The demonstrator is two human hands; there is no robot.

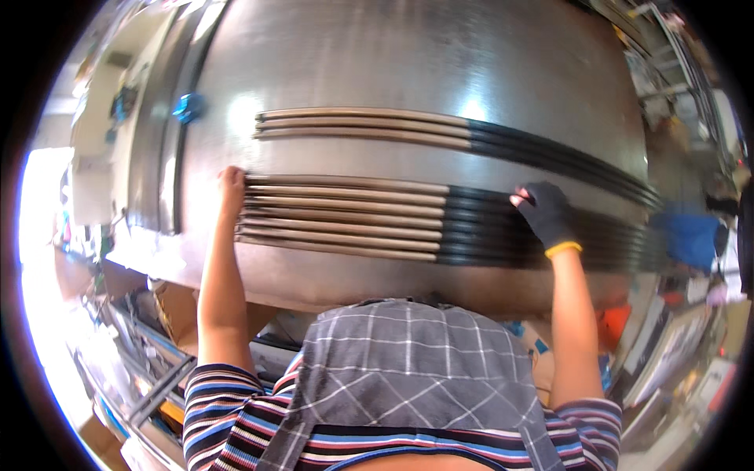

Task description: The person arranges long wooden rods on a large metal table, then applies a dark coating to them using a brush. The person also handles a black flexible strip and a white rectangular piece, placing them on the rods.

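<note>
1. Head view: you stand at a broad, shiny metal table [369, 51], with a near row of rods [345, 210], tan on the left and black on the right, lying across it in front of you.
2. A narrower far row of rods [361, 125] lies beyond, a strip of bare metal between them.
3. As far as shows, the rods are laid side by side, colour changes roughly in line; the work seems partway, and what is left cannot be told.
4. Your bare left hand [232, 188] is at the near row's left ends; whether its fingers close on a rod, you cannot tell.
5. Your dark-gloved right hand [546, 210] curls over the black part; its hold is unclear.
6. A blue object [187, 108] sits at the table's left; a cardboard box [177, 318] is below, amid a cluttered room.
</note>
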